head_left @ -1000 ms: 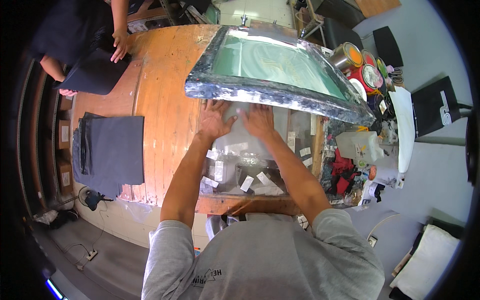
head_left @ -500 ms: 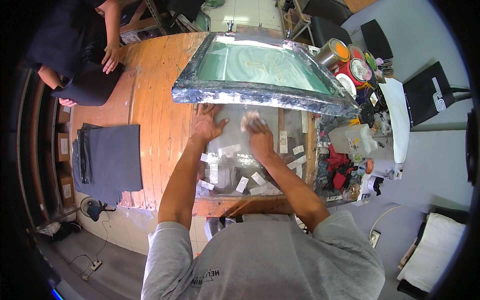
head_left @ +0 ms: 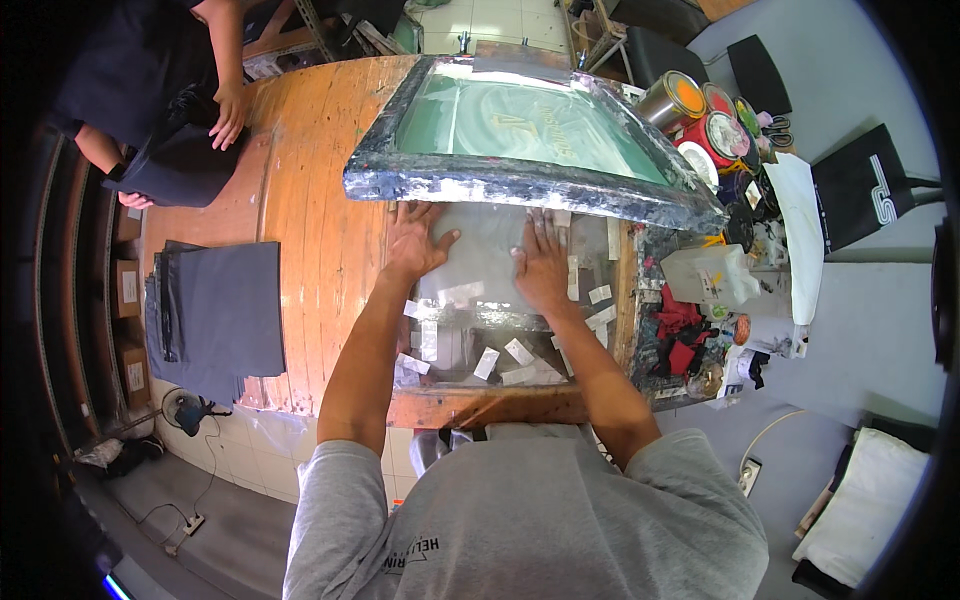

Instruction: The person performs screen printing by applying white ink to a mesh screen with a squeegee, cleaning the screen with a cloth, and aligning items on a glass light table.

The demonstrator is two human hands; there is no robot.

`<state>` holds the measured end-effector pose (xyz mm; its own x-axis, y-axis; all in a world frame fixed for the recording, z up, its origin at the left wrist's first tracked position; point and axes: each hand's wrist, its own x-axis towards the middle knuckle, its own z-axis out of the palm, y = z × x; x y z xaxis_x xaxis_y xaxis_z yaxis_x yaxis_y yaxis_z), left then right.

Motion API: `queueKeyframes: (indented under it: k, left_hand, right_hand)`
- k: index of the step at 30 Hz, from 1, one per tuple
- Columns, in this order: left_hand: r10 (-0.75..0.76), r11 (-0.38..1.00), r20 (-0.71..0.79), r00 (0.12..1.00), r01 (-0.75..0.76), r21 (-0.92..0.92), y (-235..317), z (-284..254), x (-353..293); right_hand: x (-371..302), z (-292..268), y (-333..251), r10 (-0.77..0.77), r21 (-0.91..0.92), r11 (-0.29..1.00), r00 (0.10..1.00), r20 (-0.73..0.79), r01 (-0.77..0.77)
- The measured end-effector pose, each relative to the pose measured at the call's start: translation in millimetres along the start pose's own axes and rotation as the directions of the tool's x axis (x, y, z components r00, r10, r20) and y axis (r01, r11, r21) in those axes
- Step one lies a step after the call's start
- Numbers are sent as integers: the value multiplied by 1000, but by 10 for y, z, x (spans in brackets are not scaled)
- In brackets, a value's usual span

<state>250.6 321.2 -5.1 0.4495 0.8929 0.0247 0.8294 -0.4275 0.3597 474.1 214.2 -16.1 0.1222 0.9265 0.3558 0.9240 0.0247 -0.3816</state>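
My left hand (head_left: pixel 417 243) lies flat, fingers stretched and thumb out, on the left side of a grey, plastic-looking sheet (head_left: pixel 474 245). On the sheet's right side rests my right hand (head_left: pixel 543 265), its fingers extended forward and nothing visible in it. The fingertips of both hands reach close to the near bar of a screen-printing frame (head_left: pixel 530 192), which partly hides what lies behind. Its green mesh (head_left: pixel 450 125) bears a pale design and whitish smears. Several white tape pieces (head_left: pixel 486 363) lie on the glossy board surface near me.
A stack of dark bags (head_left: pixel 225 310) sits left on the wooden table (head_left: pixel 320 250). Paint cans (head_left: pixel 672 100), a translucent jug (head_left: pixel 705 275) and red rags (head_left: pixel 682 330) crowd the right side. At the far left, another person's hand (head_left: pixel 228 118) rests over a dark sheet.
My right hand has shifted right across the sheet, and its fingers, blurred before, now lie stretched out. My left hand stays nearly in place. The other person's hand has moved slightly.
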Motion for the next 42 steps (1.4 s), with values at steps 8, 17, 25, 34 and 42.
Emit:
queueKeyframes:
  k: [8, 17, 25, 34, 42]
  left_hand:
    - [-19, 1000, -17, 1000, 19, -21, -10, 37, -10]
    - [12, 1000, -5, 1000, -12, 19, -47, 53, 15]
    - [21, 999, -54, 998, -18, 50, -48, 84, -10]
    - [35, 999, -90, 995, -32, 34, -7, 35, -4]
    - [-8, 1000, -17, 1000, 8, 28, 54, 12, 11]
  right_hand:
    - [618, -19, 78, 261, 10, 954, 843, 470, -300]
    - [361, 199, -240, -131, 30, 991, 910, 392, 130]
    - [270, 379, -503, -127, 6, 991, 909, 398, 135]
    - [293, 317, -327, 27, -203, 979, 956, 293, 35]
    - [933, 358, -30, 218, 36, 958, 804, 553, -284]
